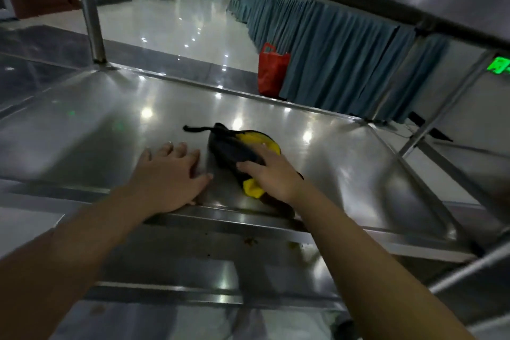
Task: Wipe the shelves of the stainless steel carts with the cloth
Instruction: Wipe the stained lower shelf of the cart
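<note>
Cloth, dark with yellow patches, lies bunched mid-shelf on steel cart shelf, toward the near edge. Right hand presses down on it, fingers spread over the fabric. Left hand flat on bare steel just beside it, holding nothing. Red bag on floor beyond, against blue table skirting.

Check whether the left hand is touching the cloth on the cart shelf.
Apart. The head view shows the left hand flat on the shelf, with bare steel between its thumb and the cloth under the right hand.
</note>
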Demonstrator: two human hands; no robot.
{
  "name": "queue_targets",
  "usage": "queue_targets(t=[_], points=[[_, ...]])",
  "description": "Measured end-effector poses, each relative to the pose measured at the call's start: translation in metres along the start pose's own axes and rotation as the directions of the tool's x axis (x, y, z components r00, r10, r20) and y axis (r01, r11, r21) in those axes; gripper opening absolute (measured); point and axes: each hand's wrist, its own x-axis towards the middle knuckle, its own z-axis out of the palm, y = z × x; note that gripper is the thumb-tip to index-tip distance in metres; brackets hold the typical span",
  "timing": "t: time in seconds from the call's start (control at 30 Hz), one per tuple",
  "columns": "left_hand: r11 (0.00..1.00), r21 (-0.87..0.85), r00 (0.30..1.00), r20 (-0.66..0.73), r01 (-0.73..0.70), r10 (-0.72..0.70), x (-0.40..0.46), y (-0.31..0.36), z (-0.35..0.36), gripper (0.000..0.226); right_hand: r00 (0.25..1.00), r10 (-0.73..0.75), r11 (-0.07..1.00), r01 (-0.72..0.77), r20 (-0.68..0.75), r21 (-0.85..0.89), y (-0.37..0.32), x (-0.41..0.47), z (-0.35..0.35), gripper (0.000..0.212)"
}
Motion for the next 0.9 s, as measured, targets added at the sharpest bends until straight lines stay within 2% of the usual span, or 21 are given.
queue_targets(t=[0.1,0.17,0.23,0.33,0.47,0.53,0.63,0.7,0.8,0.9], points=[[0.999,0.039,0.999,0.045,0.016,-0.017,0.008,0.008,0.0,0.075,0.999,-0.035,0.999,0.036,-0.041,0.024,0.022,-0.044,-0.018,0.053],[1.0,0.028,0.998,0.054,0.014,-0.015,0.012,0.015,-0.001,0.075,0.99,0.058,0.997,-0.05,-0.126,0.064,0.044,-0.07,-0.039,0.048],[0.999,-0.002,0.996,0.072,-0.054,0.054,0.014,0.028,0.0,0.074,0.961,0.175,0.983,-0.156,-0.214,0.101,0.073,-0.091,-0.063,0.039],[0.983,-0.031,0.981,0.071,-0.18,0.182,0.009,0.059,0.006,0.072,0.875,0.338,0.941,-0.307,-0.347,0.142,0.119,-0.116,-0.098,0.029],[0.981,-0.019,0.981,0.021,-0.191,0.191,0.01,0.078,0.014,0.071,0.746,0.482,0.864,-0.491,-0.46,0.109,0.139,-0.107,-0.11,0.034],[0.982,-0.026,0.983,-0.001,-0.186,0.186,0.011,0.073,0.015,0.073,0.775,0.456,0.876,-0.479,-0.437,0.066,0.117,-0.083,-0.095,0.038],[0.986,-0.037,0.986,-0.024,-0.165,0.164,0.013,0.069,0.017,0.074,0.897,0.286,0.941,-0.329,-0.337,-0.079,0.072,-0.035,-0.061,0.048],[0.992,-0.054,0.993,-0.036,-0.113,0.111,0.012,0.067,0.017,0.076,0.962,0.17,0.964,-0.207,-0.212,-0.166,0.038,-0.007,-0.034,0.051],[0.998,-0.031,0.996,-0.061,-0.061,0.059,0.007,0.062,0.015,0.083,0.995,0.06,0.98,-0.074,-0.076,-0.185,0.006,0.011,-0.009,0.053],[0.999,-0.019,0.998,-0.051,-0.028,0.027,-0.001,0.062,0.013,0.085,0.996,0.079,0.984,-0.086,-0.051,-0.156,0.026,0.005,-0.023,0.058]])
